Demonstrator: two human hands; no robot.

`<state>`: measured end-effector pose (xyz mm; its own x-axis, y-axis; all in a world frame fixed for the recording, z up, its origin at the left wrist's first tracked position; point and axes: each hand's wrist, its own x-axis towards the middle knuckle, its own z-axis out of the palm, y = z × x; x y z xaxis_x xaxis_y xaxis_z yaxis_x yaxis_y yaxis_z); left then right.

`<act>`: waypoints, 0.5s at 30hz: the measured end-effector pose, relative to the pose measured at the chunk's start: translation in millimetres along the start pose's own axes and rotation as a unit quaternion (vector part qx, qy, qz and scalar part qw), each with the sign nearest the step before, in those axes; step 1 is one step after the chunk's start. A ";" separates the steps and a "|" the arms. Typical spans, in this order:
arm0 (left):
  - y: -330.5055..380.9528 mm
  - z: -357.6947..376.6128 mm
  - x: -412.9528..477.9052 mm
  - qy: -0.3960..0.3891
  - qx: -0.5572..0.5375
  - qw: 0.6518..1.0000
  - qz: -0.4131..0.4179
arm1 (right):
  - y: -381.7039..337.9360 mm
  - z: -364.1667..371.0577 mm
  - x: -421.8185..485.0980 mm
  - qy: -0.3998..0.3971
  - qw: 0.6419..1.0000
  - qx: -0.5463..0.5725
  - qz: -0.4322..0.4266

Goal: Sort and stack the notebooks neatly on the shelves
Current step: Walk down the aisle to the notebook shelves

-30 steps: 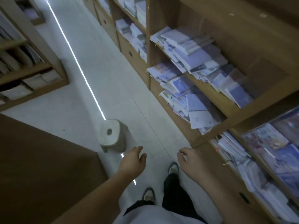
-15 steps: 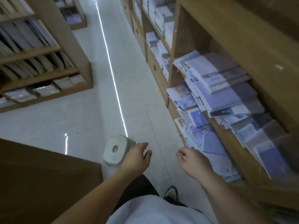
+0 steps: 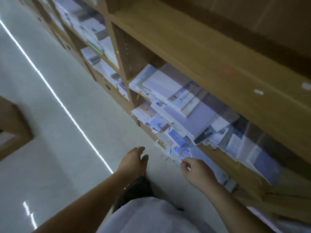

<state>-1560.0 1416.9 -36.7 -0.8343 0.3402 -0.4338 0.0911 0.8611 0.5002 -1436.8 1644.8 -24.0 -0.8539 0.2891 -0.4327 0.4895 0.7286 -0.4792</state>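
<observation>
Facing slumped heaps of notebooks (image 3: 176, 115) on the shelves (image 3: 185, 52); sorting not yet begun. Hands apart: left hand (image 3: 133, 162) open above floor (image 3: 67, 81), right hand (image 3: 198, 172) curled at lowest heap's edge, grip unclear. Next: seize one stack, square it.

Pastel notebooks (image 3: 181, 105) heaped askew, overhanging wooden shelves (image 3: 193, 52), covers up

Bare forearms (image 3: 94, 199), pale grey top (image 3: 151, 217), dark trousers (image 3: 136, 190)
</observation>
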 end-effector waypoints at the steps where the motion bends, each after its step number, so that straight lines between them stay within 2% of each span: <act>1: 4.4 -5.9 16.3 -0.018 0.018 0.999 0.025 | -3.4 0.0 4.0 0.010 1.000 0.018 0.017; 5: 24.0 -19.8 56.0 -0.090 0.062 0.986 0.126 | -16.5 3.5 4.2 0.058 0.993 0.068 0.077; 10: 42.4 -18.1 67.0 -0.122 0.103 0.955 0.249 | -23.9 5.1 -16.8 0.133 0.975 0.113 0.135; 15: 33.5 -3.7 39.1 -0.140 0.111 0.938 0.298 | -22.4 28.6 -61.4 0.178 0.956 0.125 0.195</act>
<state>-1591.5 1457.7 -34.2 -0.4261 0.8450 -0.3231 0.6327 0.5336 0.5613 -1390.3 1593.0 -8.6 -0.5827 0.7340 -0.3489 0.7713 0.3642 -0.5221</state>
